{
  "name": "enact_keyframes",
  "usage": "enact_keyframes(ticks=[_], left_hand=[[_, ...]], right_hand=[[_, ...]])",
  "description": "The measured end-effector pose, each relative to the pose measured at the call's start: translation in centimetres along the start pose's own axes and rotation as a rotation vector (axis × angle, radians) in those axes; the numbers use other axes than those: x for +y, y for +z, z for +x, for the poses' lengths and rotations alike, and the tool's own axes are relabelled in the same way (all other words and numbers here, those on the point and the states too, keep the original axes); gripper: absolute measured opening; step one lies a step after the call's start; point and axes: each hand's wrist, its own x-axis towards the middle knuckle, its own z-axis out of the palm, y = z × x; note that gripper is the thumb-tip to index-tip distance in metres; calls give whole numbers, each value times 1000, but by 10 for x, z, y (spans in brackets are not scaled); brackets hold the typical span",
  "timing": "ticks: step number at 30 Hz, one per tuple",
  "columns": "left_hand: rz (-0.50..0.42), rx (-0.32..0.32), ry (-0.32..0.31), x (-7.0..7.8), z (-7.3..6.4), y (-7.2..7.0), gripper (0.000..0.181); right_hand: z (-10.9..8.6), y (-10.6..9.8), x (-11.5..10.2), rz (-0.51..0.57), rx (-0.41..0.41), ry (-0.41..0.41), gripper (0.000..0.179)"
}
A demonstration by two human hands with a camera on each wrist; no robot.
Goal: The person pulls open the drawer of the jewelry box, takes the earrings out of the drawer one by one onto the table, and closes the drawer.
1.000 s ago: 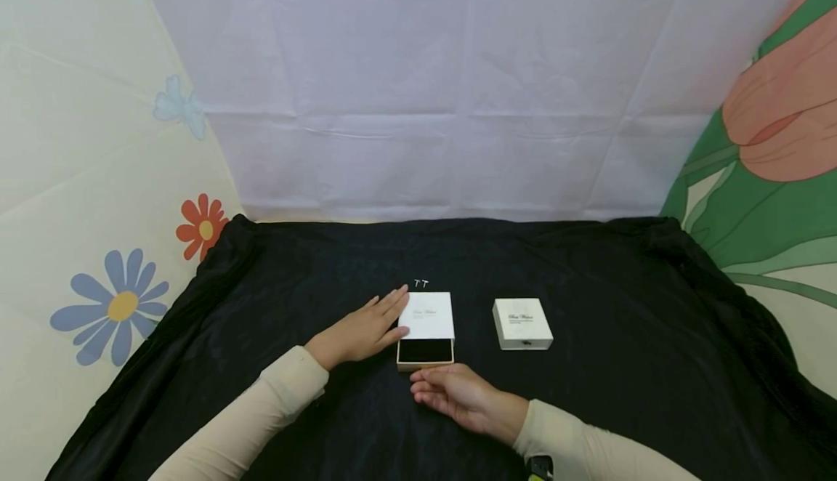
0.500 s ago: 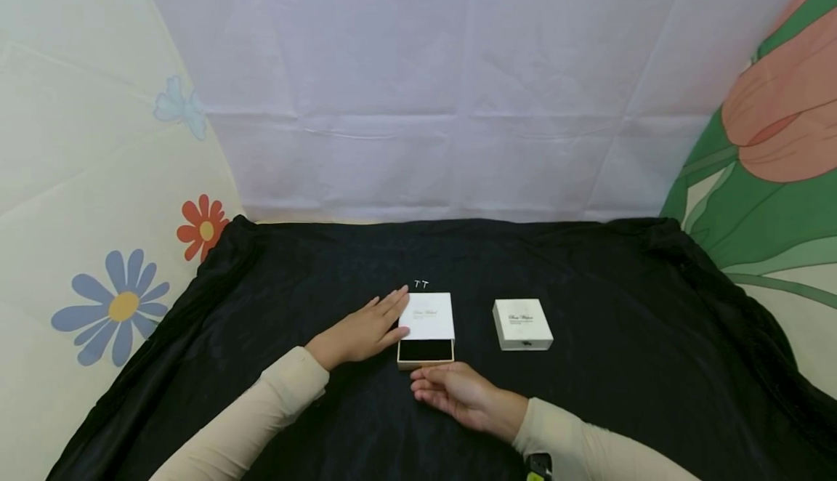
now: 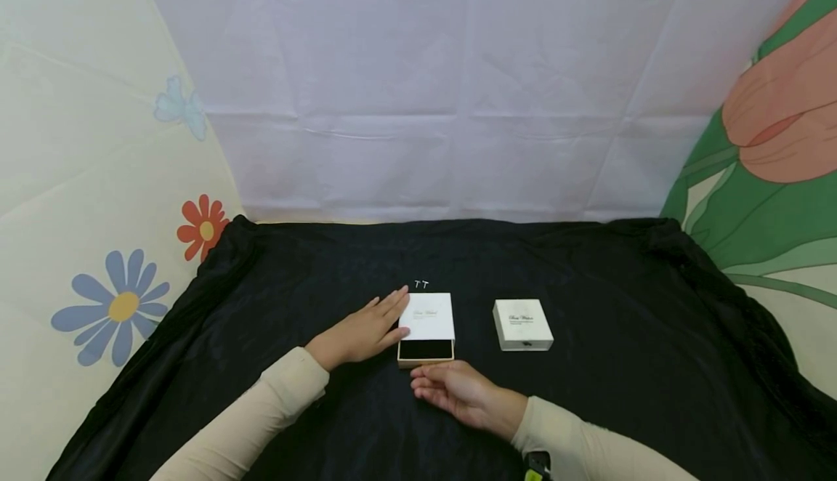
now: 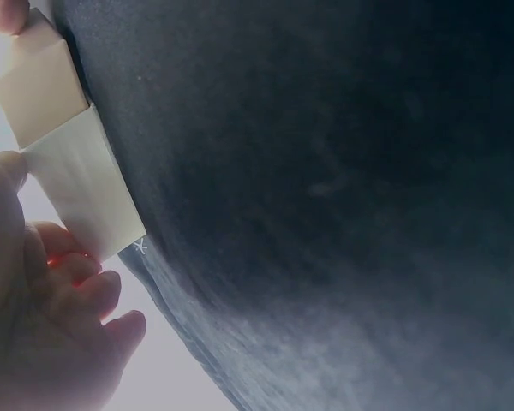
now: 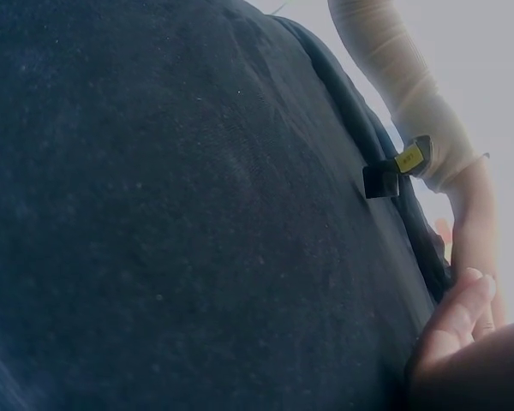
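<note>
A white drawer-style gift box (image 3: 426, 315) with small lettering lies on the black cloth, its inner tray (image 3: 426, 351) partly slid out toward me. The tray shows a black inside and a tan front. My left hand (image 3: 360, 330) rests along the left edge of the white sleeve with its fingers extended. In the left wrist view, thumb and fingertips lie along the edge of the sleeve (image 4: 86, 188). My right hand (image 3: 467, 397) is at the tray's front, palm turned inward and fingers loosely bent, with fingertips right at the front wall.
A second white box (image 3: 522, 325), closed and lettered, sits to the right. Two small silvery T-shaped pieces (image 3: 421, 283) lie just beyond the first box. The black cloth (image 3: 621, 365) covers the table up to a white backdrop (image 3: 458, 89).
The tray has slid very slightly farther into the sleeve, with my right hand shifting a little forward along with it. My left hand stays in place.
</note>
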Motion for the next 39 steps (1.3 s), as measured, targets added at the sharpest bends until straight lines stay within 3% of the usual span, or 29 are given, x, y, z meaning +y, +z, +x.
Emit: enact_keyframes(ticks=[39], left_hand=[[11, 4, 3, -1, 0, 1, 68]], right_hand=[[11, -2, -5, 25, 5, -34, 29]])
